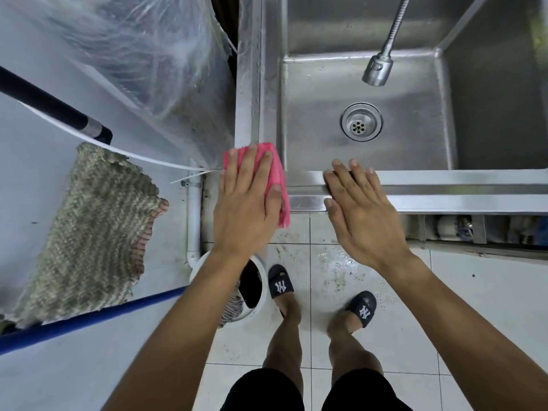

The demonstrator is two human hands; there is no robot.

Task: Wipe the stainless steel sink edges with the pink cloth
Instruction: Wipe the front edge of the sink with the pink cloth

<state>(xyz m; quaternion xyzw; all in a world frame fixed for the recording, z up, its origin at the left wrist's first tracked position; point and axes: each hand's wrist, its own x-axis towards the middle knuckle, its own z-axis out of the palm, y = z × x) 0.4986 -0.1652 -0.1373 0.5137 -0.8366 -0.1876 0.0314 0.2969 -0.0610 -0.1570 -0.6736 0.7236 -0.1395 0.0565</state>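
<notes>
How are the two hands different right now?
The left hand presses flat on the pink cloth at the sink's corner; the right hand is bare, with nothing under it but the steel front edge. The left points straight ahead; the right angles leftward. Both lie open, palms down.

I noted the sink (415,191) as brushed stainless steel, dull-glossy with fine scratches along its front rim. The pink cloth (278,170) looked soft and matt. The faucet hose (397,22) was ribbed metal. The floor tiles (474,307) appeared glazed, wet and grimy. A woven mat (89,226) looked coarse and frayed.
</notes>
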